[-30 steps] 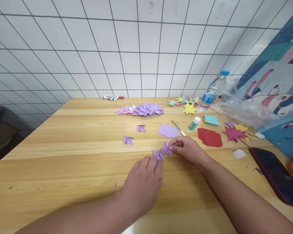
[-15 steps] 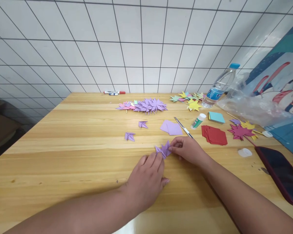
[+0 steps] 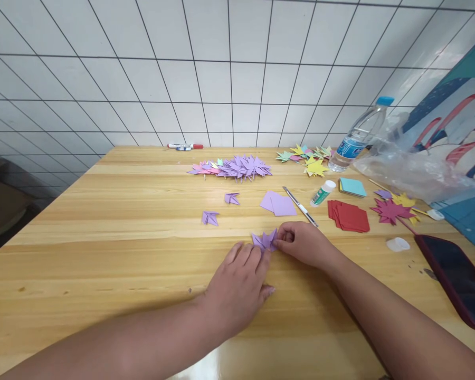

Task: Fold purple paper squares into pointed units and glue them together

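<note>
Between my hands lies a folded purple paper piece (image 3: pixel 264 240) with several sharp points, low on the table. My right hand (image 3: pixel 304 244) pinches its right tip between thumb and fingers. The fingertips of my left hand (image 3: pixel 239 285) rest on its near edge, partly covering it; the fingers are stretched out and the thumb stands apart. Farther left lie two smaller folded purple pieces, one nearer (image 3: pixel 210 217) and one farther (image 3: pixel 231 198). Flat purple paper squares (image 3: pixel 283 205) sit beyond my right hand, beside a utility knife (image 3: pixel 300 206).
Behind is a pile of purple paper leaves (image 3: pixel 245 167). On the right stand a glue stick (image 3: pixel 322 193) and a water bottle (image 3: pixel 354 138). Red paper squares (image 3: pixel 350 216), blue paper squares (image 3: pixel 352 187), a clear cap (image 3: pixel 398 244) and a phone (image 3: pixel 455 279) lie there too.
My left fingers have shifted slightly right along the near edge of the folded purple paper. My right hand keeps its pinch. The view has tilted a little.
</note>
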`<action>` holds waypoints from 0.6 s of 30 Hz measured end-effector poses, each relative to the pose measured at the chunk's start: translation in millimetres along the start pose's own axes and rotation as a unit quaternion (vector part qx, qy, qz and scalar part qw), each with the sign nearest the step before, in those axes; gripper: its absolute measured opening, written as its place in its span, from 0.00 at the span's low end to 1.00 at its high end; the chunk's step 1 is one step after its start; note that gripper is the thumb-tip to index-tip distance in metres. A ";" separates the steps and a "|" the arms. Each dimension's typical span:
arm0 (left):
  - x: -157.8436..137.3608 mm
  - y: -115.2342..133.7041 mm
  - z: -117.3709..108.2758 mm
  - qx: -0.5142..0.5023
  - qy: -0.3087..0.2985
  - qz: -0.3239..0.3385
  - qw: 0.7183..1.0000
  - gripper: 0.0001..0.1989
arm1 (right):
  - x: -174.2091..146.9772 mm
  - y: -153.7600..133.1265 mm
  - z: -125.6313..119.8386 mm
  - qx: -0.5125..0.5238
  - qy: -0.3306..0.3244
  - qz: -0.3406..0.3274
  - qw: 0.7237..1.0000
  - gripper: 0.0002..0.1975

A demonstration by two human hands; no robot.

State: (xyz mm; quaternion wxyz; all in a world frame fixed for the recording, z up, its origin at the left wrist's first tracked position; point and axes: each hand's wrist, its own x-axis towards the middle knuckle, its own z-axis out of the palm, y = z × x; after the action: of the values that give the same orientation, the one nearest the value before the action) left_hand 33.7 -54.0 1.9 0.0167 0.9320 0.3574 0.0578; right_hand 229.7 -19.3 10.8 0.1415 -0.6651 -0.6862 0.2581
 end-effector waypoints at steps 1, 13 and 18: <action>0.1 -0.1 0.1 -0.001 0.000 0.001 1.000 0.27 | -0.2 -0.2 0.1 -0.004 0.001 -0.001 1.000 0.06; -1.6 -1.9 7.6 0.023 0.028 0.030 0.999 0.27 | 0.4 -1.2 1.0 -0.035 0.003 0.001 0.999 0.07; -2.3 -1.0 9.5 0.025 0.019 0.029 0.999 0.27 | -0.3 -1.5 1.2 -0.033 0.007 -0.005 0.999 0.08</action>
State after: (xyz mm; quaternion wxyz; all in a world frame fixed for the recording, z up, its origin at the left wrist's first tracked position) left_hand 32.5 -54.7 -7.9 -0.0151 0.9409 0.3315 0.0673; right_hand 227.8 -19.8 10.7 0.1257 -0.6681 -0.6965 0.2296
